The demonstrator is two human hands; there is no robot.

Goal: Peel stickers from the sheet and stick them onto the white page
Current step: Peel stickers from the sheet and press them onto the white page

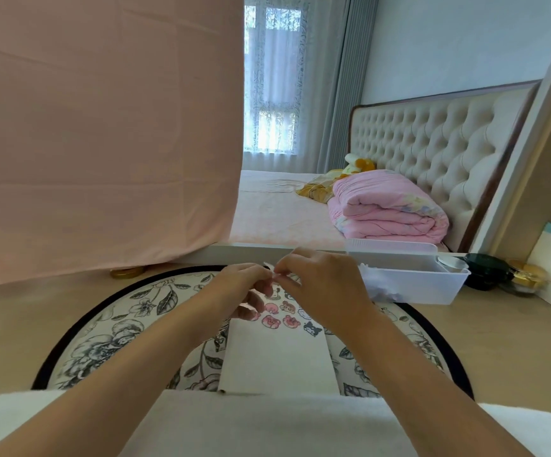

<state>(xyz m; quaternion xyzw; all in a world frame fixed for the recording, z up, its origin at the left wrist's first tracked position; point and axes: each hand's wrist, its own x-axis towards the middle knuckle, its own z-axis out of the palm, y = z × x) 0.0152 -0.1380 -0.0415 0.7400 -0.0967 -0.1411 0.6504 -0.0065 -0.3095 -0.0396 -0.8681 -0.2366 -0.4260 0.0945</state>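
head view: bedroom desk (10, 324), floral mat (129, 324); left hand (238, 288) and right hand (323, 288) pinch a scrap (269, 267) above the page (277, 361).

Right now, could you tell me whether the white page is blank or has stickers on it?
Not blank: the white page carries several pink stickers at its far end.

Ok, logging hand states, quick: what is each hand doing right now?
Left hand: pinching a small white paper piece.
Right hand: pinching the same piece.
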